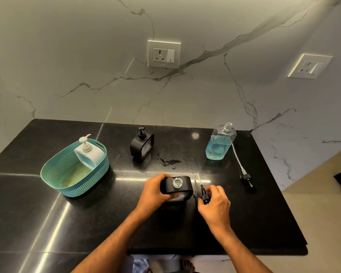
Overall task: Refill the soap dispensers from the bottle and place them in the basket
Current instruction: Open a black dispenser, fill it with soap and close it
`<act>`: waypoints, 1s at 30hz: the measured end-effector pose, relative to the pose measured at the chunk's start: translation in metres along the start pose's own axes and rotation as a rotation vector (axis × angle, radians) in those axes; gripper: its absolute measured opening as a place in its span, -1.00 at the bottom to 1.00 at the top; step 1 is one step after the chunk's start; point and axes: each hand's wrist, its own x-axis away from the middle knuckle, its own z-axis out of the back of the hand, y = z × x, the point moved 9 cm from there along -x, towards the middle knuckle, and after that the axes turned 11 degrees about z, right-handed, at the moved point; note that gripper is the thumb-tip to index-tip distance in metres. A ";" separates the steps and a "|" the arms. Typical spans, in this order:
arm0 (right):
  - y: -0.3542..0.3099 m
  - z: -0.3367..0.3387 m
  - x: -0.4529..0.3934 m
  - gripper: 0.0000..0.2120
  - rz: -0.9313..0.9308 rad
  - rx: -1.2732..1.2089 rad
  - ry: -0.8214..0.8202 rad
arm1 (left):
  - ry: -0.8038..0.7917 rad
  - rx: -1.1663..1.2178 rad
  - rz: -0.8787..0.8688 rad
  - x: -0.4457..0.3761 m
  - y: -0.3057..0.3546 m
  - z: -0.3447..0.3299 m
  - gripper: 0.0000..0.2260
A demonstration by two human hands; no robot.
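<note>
My left hand [155, 191] grips a black soap dispenser [182, 185] near the front of the counter; its clear neck stands uncapped. Just right of it, my right hand [215, 203] pinches the dispenser's black pump head [204, 196], whose thin tube points away from me. A second black dispenser [141, 144] with its pump on stands further back. A white dispenser [89, 152] holding blue soap leans in the teal basket [55, 180] at the left. The clear refill bottle [220, 143], about half full of blue soap, stands uncapped at the back right.
The refill bottle's pump [246, 179] with its long white tube lies on the black counter [87, 223] near the right edge. A small wet smear [170, 162] marks the counter's middle. The marble wall behind carries two sockets [163, 54].
</note>
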 end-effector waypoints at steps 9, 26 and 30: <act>0.018 -0.028 0.010 -0.55 -0.047 -0.014 -0.050 | -0.062 0.025 -0.007 -0.008 -0.008 -0.008 -0.49; 0.028 -0.032 0.005 -0.50 -0.072 0.001 -0.085 | -0.105 0.079 -0.046 -0.005 -0.014 -0.010 -0.54; 0.030 -0.031 0.001 -0.48 -0.074 -0.008 -0.086 | -0.067 0.087 -0.073 0.000 -0.012 -0.010 -0.53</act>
